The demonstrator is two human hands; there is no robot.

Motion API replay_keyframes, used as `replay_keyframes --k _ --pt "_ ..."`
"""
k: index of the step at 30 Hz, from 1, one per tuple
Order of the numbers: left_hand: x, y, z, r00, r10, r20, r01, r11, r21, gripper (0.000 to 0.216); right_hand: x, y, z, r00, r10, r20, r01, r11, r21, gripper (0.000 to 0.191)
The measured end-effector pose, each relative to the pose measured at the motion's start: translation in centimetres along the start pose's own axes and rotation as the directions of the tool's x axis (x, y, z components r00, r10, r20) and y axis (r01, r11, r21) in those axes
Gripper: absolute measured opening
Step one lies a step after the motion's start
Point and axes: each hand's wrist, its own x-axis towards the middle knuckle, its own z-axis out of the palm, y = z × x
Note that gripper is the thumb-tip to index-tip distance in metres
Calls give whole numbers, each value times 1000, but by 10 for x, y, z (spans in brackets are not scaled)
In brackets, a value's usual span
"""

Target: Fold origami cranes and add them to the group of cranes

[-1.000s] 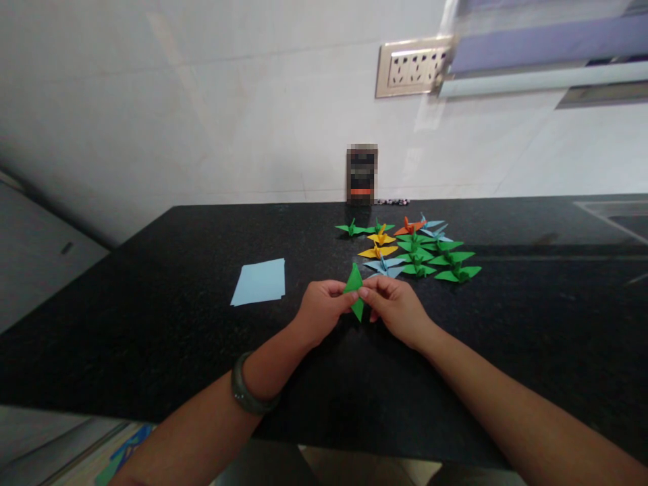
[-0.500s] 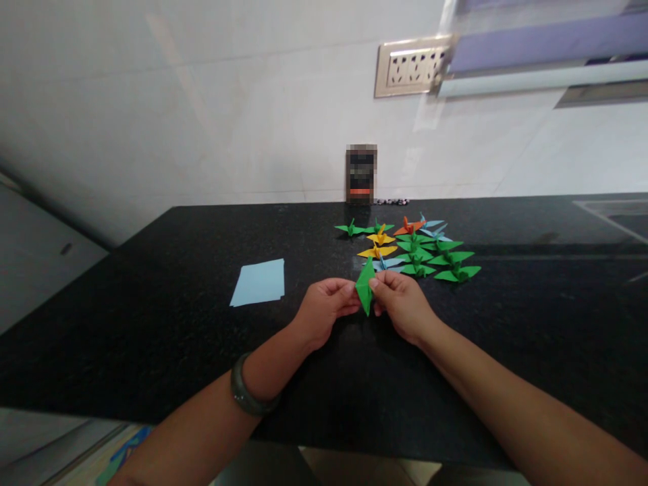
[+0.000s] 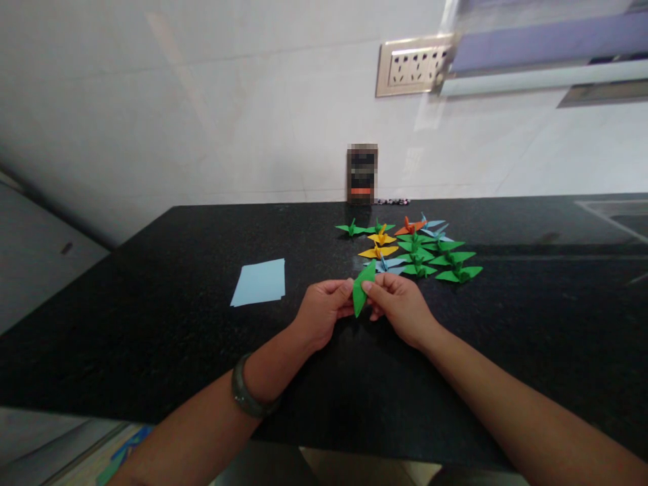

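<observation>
Left hand (image 3: 324,312) and right hand (image 3: 403,305) meet on one green folded paper (image 3: 360,291)

The green folded paper sits between the two hands, held slightly above the counter (image 3: 152,324). It is a narrow, pointed shape set aslant: its upper tip leans toward the right hand, its lower tip comes down on the near side of the fingers. The right hand grasps it, thumb pressed flat on the face and the other fingers curled behind and below. The left hand pinches it at the left edge; the ends of its longer fingers pass out of sight behind the paper. A dark bangle (image 3: 244,390) circles the left wrist.

To the left of the left hand, well apart from it, lies a small stack of light blue paper (image 3: 259,282), its sheets slightly out of line at one corner.

Just beyond the fingers, light blue cranes (image 3: 391,266) stand partly hidden by the green tip. Farther out in the same direction come two yellow cranes (image 3: 379,252), then a pair of green cranes (image 3: 352,229) with wings nearly meeting. Beyond the right hand and a little to its right, more green cranes stand close together in rows, with an orange crane (image 3: 408,227) behind them.

Farthest from the hands, a blurred-out upright object (image 3: 361,174) leans by the wall (image 3: 253,128), a beaded strand (image 3: 395,202) beside its foot.
</observation>
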Motion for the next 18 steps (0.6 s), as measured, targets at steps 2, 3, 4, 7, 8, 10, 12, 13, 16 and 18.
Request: replay_keyframes --k 2,3,4,7,8,10,12,13,16,18 --pt "0 0 -1 1000 5 9 -5 1000 7 31 0 0 -1 1000 4 24 -4 1000 7 30" --pt "0 0 -1 1000 2 17 -2 1000 9 32 0 0 -1 1000 7 28 -7 1000 13 31" --pt "0 0 -2 1000 -5 25 4 1000 12 32 1 0 -2 1000 9 28 -9 1000 17 31" --pt "-1 1 -2 999 -26 39 25 999 26 33 1 1 -2 1000 16 18 -16 1000 13 32" --pt "-1 1 -1 999 -33 39 31 999 31 33 1 1 -2 1000 20 11 -20 1000 7 32" --pt "-1 2 -1 998 -44 47 42 998 35 34 1 1 -2 1000 27 -3 -27 1000 -10 33" --pt "0 1 -1 997 -51 55 49 998 38 35 1 0 -2 999 31 -17 -31 999 -25 33" --pt "0 1 -1 997 -54 54 52 998 40 35 0 0 -1 999 33 -24 -34 999 -30 33" --pt "0 0 -2 998 -59 22 58 997 55 34 -1 0 0 998 36 -46 -38 998 -49 33" --pt "0 -1 -2 999 -53 0 53 996 71 34 -1 1 1 998 35 -53 -38 997 -66 34"
